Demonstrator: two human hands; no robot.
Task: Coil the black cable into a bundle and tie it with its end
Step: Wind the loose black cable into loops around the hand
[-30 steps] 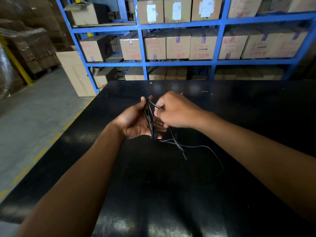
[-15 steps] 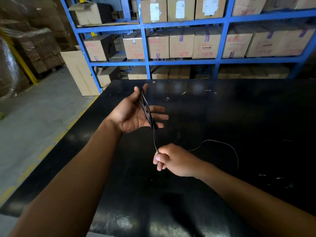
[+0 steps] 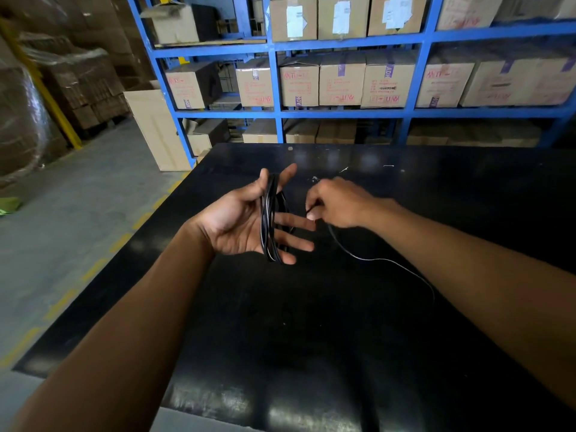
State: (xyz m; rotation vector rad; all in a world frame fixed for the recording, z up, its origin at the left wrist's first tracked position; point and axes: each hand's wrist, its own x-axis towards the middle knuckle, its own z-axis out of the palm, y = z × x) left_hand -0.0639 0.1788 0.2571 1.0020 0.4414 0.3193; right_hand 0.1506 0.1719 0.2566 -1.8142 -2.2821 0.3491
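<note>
The black cable (image 3: 270,218) is wound in several loops around my left hand (image 3: 241,221), which is held palm up with its fingers spread above the black table (image 3: 311,338). The loops run from between thumb and forefinger down to the little finger. To the right, my right hand (image 3: 338,202) pinches the cable's free strand beside the left fingertips. The loose tail (image 3: 383,260) drops from that pinch and curves across the table to the right, under my right forearm.
Blue steel shelving (image 3: 276,85) stacked with cardboard boxes (image 3: 341,81) stands just beyond the table's far edge. A tall carton (image 3: 156,129) leans at the rack's left end. Grey floor with yellow markings (image 3: 62,300) lies left of the table.
My right hand has risen from low near the table to beside my left fingertips, carrying the strand up. The loose tail on the table has shortened.
</note>
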